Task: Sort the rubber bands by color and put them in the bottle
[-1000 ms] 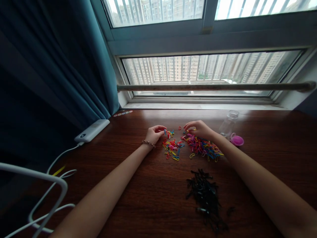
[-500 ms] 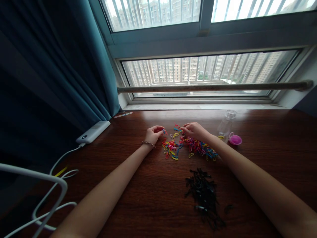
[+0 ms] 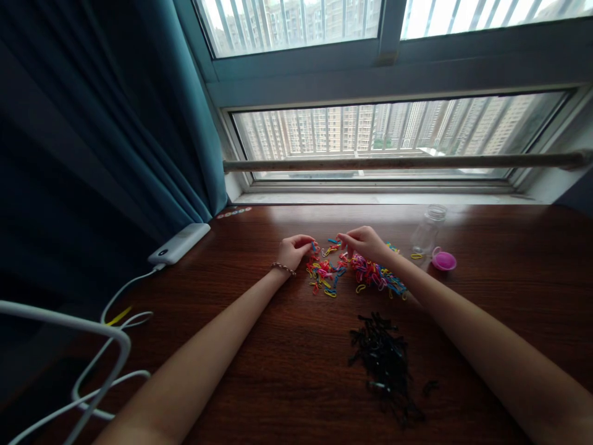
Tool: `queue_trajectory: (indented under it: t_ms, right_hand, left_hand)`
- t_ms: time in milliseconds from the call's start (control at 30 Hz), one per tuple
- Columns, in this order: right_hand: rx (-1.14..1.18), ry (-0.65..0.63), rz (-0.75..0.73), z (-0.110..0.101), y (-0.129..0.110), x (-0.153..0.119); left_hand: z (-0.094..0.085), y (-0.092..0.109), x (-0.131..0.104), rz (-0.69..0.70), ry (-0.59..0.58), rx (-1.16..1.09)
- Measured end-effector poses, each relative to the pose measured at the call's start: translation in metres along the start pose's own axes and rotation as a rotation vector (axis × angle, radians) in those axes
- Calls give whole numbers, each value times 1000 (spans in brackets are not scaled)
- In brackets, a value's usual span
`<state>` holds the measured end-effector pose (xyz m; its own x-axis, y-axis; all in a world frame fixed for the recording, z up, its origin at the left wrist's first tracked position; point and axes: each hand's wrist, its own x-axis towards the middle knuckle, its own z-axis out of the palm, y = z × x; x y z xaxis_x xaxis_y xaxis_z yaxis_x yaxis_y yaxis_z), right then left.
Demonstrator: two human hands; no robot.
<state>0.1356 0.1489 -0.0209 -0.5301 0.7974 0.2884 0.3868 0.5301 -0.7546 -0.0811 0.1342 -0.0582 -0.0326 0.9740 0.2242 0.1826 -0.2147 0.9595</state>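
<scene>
A spread of small coloured rubber bands [image 3: 370, 273] lies on the dark wooden table, in red, pink, yellow and blue. My left hand [image 3: 294, 252], with a braided bracelet at its wrist, is at the left side of this spread. Its thumb and fingers pinch a few blue and red rubber bands [image 3: 314, 247]. Over the back of the spread, my right hand [image 3: 364, 242] has its thumb and forefinger pressed together. Whatever is between those fingertips is too small to make out. Part of the coloured pile is hidden under the right hand and forearm.
Nearer me lies a heap of black rubber bands [image 3: 382, 361]. A clear jar [image 3: 425, 232] stands at the back right beside a pink lid [image 3: 443, 260]. A white power bank [image 3: 180, 243] with a white cable [image 3: 130, 281] lies left, by the blue curtain [image 3: 185, 154].
The whole view has shifted slightly. My left hand has edged right, toward the loose bands. Red bands seen beside my right fingertips no longer show there, and my right hand stays pinched.
</scene>
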Motion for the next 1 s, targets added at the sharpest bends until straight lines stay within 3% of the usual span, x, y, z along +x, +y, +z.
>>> queue_trajectory:
  t_ms: [100,233,300,433,533,633,700,767,867,933,1000]
  right_hand:
    - [-76,-59,-160,8,-7,-3]
    - [-171,-236,-383,18,-14,-6]
    - [-218,-260,-375,19,-12,-7]
    - [-278,-120,-235,12,0,-4]
    - [-239,-40,-212,6,4,-2]
    - [-143,-98,-241,6,0,-3]
    - [-111,-203,-273,8,-3,-4]
    - [-138,-268,-274,8,-3,-5]
    - [-256,-177,-218,7,2,-4]
    - [-310,-84,-210,7,4,-3]
    - [-310,-80,-251,10,2,-3]
  left_hand:
    - [-1,-5,2,8,30,33]
    - [-3,-7,4,93,92,256]
    - [-3,-7,4,99,95,293]
    - [-3,-6,5,43,58,183]
    - [-7,-2,7,-33,14,80]
    - [-15,6,8,-78,-7,139]
    - [-21,13,8,-122,-98,230]
    - [-24,20,7,-163,-278,312]
    - [-24,25,5,-89,-512,449]
    - [-23,24,5,-1,-562,525]
    - [-22,21,5,40,-558,546]
